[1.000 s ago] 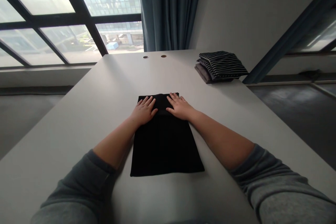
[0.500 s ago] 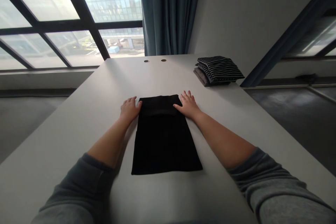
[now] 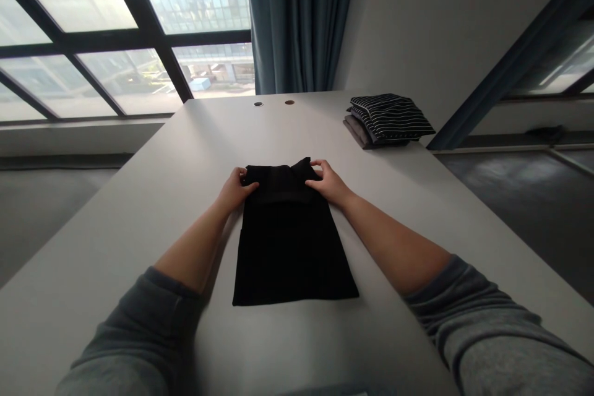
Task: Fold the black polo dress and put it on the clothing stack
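Observation:
A black folded garment (image 3: 292, 247) lies flat on the white table in front of me; its exact kind does not show. My left hand (image 3: 236, 189) grips its far left corner, the thumb on top and the fingers curled around the edge. At the far right corner, my right hand (image 3: 328, 182) pinches the cloth between thumb and fingers. That corner is lifted slightly and the far edge sags between the two hands. The near part of the cloth rests on the table.
A stack of folded cloths (image 3: 387, 119), striped black and white on top with grey below, sits at the table's far right. Two round holes (image 3: 273, 103) are set near the far edge of the table (image 3: 153, 198). Behind it hang a blue curtain (image 3: 301, 18) and windows.
Both hands have gone from lying spread beside the cloth to gripping its far corners. The far right corner has risen a little.

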{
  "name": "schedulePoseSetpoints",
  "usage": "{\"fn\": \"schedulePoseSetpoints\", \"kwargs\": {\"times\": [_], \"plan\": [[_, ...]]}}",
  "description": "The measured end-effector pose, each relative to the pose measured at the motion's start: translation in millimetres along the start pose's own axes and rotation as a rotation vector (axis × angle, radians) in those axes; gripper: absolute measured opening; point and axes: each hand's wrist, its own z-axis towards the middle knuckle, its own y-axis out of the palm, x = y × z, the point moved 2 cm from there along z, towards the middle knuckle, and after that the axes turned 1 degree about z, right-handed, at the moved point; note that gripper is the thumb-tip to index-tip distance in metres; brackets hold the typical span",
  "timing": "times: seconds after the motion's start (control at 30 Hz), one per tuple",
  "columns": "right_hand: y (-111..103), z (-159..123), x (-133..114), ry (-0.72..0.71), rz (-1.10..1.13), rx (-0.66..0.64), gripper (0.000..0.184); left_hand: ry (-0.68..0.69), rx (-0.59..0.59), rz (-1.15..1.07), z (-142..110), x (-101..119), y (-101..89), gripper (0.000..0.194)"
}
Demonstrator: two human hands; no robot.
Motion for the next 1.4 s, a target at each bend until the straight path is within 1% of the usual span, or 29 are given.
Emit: {"fn": "schedulePoseSetpoints", "kwargs": {"times": [0.07,0.13,0.17,0.2,0.27,0.33,0.43,0.5,0.6,0.67,0.73,0.77,0.8,0.87,0.9,0.97,1.07,1.13,1.2,1.3,1.33,1.4], "plan": [[2.6,-2.1,-3.5,0.005,0.203,0.012,0.092,-0.029,0.019,-0.172,-0.4,1.5,1.0,0.066],[3.3,-4.7,-8.8,-0.011,0.349,0.07,0.103,-0.042,0.047,-0.33,-1.1,6.0,0.1,0.082],[3.4,-6.7,-12.2,-0.022,0.402,0.091,0.106,-0.032,0.049,-0.393,-2.2,9.7,-1.1,0.085],[3.5,-9.5,-16.1,-0.033,0.442,0.101,0.107,-0.013,0.032,-0.44,-4.1,14.5,-2.8,0.084],[4.0,-17.6,-24.9,-0.064,0.493,0.097,0.102,0.041,-0.05,-0.488,-10.9,26.0,-7.8,0.071],[4.2,-29.1,-34.2,-0.105,0.51,0.096,0.09,0.092,-0.122,-0.486,-22.3,38.3,-15.6,0.056],[3.8,-51.6,-46.1,-0.158,0.47,0.089,0.062,0.131,-0.142,-0.434,-46.9,54.5,-31.0,0.048],[2.5,-69.8,-52.1,-0.181,0.388,0.077,0.048,0.184,-0.159,-0.354,-68.2,64.6,-40.8,0.043],[-1.2,-102.3,-59.8,-0.25,0.15,0.051,0.035,0.311,-0.227,-0.2,-107.3,77.7,-52.4,0.029],[-3.5,-127.1,-64.0,-0.34,-0.035,0.016,0.023,0.391,-0.263,-0.102,-136.1,82.8,-57.9,0.022],[-5.0,-152.7,-65.6,-0.465,-0.197,-0.021,0.011,0.47,-0.269,0.009,-164.6,84.0,-60.9,0.016],[-5.3,-165.1,-65.0,-0.534,-0.271,-0.041,0.007,0.514,-0.27,0.074,-178.1,83.1,-61.2,0.016],[-5.0,-177.0,-63.2,-0.598,-0.346,-0.067,0.007,0.553,-0.278,0.143,-190.6,81.3,-60.6,0.02],[-2.7,-198.0,-56.0,-0.693,-0.507,-0.155,0.016,0.6,-0.317,0.283,-212.4,75.0,-57.0,0.034],[-1.2,-206.8,-51.2,-0.716,-0.586,-0.204,0.023,0.604,-0.338,0.349,-221.3,71.2,-54.7,0.04],[1.0,-220.6,-42.2,-0.71,-0.721,-0.272,0.034,0.588,-0.366,0.464,-235.6,64.7,-50.3,0.046],[2.6,-231.7,-38.6,-0.641,-0.848,-0.292,0.042,0.561,-0.352,0.576,-250.0,64.9,-44.9,0.043],[6.1,-232.8,-45.6,-0.574,-0.895,-0.299,0.045,0.533,-0.288,0.625,-254.8,74.7,-41.9,0.04],[14.9,-229.1,-58.6,-0.497,-0.917,-0.259,0.045,0.48,-0.219,0.675,-254.8,91.2,-39.1,0.04],[40.4,-218.4,-78.2,-0.428,-0.934,-0.126,0.044,0.361,-0.183,0.787,-246.6,121.3,-35.7,0.043],[51.1,-214.7,-81.3,-0.416,-0.956,-0.098,0.045,0.311,-0.175,0.829,-242.9,130.2,-34.2,0.043],[71.6,-208.1,-79.4,-0.378,-1.029,-0.085,0.051,0.239,-0.133,0.895,-237.4,142.8,-27.7,0.04]]}}
